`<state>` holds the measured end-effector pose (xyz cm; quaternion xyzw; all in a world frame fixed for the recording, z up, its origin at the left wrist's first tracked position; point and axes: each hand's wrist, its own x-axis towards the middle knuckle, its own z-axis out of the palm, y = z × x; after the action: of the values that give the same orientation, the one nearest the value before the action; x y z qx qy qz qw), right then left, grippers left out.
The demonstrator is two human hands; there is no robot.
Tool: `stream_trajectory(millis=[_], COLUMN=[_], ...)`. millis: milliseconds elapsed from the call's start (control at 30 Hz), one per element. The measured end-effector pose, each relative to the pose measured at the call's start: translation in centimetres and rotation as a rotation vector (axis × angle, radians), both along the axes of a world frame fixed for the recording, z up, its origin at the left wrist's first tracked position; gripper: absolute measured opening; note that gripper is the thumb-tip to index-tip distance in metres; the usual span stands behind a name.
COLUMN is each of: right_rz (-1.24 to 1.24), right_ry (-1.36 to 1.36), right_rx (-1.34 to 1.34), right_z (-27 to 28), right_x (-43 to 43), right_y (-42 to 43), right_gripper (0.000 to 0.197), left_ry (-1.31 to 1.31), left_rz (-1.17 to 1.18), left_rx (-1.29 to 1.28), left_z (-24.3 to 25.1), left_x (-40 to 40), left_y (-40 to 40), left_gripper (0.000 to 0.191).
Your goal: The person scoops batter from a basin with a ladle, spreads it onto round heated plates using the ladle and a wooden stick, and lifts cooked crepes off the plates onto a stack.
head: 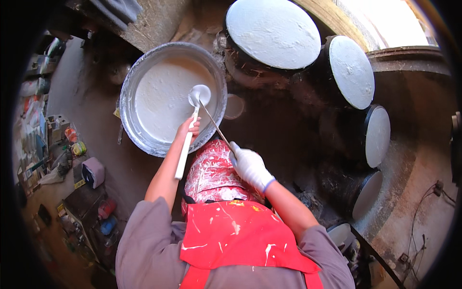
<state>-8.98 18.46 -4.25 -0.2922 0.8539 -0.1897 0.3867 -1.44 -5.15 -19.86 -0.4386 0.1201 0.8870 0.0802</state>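
Note:
My bare left hand [189, 129] grips the white handle of a ladle [184, 153]. The ladle's round bowl, coated in white, is over a large basin [127, 119] of creamy white liquid [162, 97]. In my right hand [251, 167], which wears a white knit glove with a blue cuff, is a thin rod-like tool [219, 132]. Its far end meets the ladle bowl or passes in front of it; I cannot tell which. White smears cover the basin's rim and inner wall. Below it, a red apron [234, 234] with white splashes covers my front.
Several dark drum-shaped things with white faces curve along the right, including a large one [274, 32] and a smaller one [352, 72]. A cable [415, 216] hangs at far right. Bottles, bags and a wooden cabinet [81, 206] crowd the left. A pale round object [234, 106] sits beside the basin.

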Motion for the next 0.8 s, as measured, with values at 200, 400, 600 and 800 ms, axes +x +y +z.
stream_trajectory(millis=[200,400,600,800], right_rz=[-0.024,-0.176,-0.305,-0.327], right_ry=[0.185,0.038,-0.191,-0.183], right_rx=[-0.466,-0.639,-0.661,-0.533], right_z=[8.7,11.3,9.6,9.6], right_x=[1.7,2.6,4.1,3.2], right_y=[8.6,9.4,6.1,3.5], right_gripper=[0.048,0.043,0.041,0.04], left_ry=[0.246,0.206,-0.093,-0.037], left_rz=[0.089,0.108,0.031,-0.026], left_rx=[-0.323,-0.537,-0.469,-0.612], left_z=[19.9,22.3,10.0,15.2], left_x=[1.2,1.9,3.4,7.4], left_y=[0.6,1.1,-1.3,-1.1], left_gripper=[0.034,0.037,0.027,0.031])
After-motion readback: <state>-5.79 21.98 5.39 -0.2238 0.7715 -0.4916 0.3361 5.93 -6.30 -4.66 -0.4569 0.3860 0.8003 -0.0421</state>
